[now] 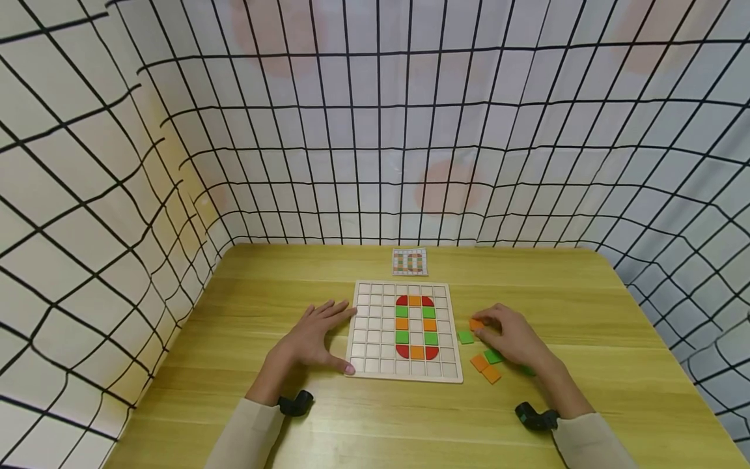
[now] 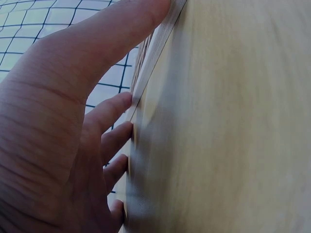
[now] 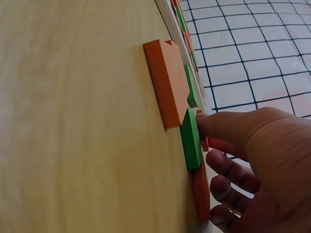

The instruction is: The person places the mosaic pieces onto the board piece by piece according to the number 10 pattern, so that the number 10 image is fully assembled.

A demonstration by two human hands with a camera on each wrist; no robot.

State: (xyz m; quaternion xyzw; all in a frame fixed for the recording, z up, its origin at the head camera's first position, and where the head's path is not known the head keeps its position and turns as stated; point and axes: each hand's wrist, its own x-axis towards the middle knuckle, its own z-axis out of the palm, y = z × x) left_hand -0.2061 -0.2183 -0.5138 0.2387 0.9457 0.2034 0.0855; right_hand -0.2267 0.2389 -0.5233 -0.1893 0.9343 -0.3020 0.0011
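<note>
A pale wooden grid board [image 1: 372,352] lies on the table, with red, orange and green pieces forming an oblong ring on its right half. My left hand [image 1: 313,335] has its fingers spread, with index finger and thumb touching the board's left edge. To the right of the board, my right hand [image 1: 511,337] pinches an orange square tile [image 1: 476,324] between thumb and fingers. Near it lie a green tile [image 1: 465,337], another green tile [image 1: 493,356] and two orange tiles [image 1: 491,374]. One more green tile [image 1: 527,370] is partly hidden under the right wrist.
A small printed card [image 1: 410,262] with a coloured grid pattern lies behind the board. Black netting [image 1: 375,150] over a white backing rises around the back and sides of the wooden table [image 1: 375,423].
</note>
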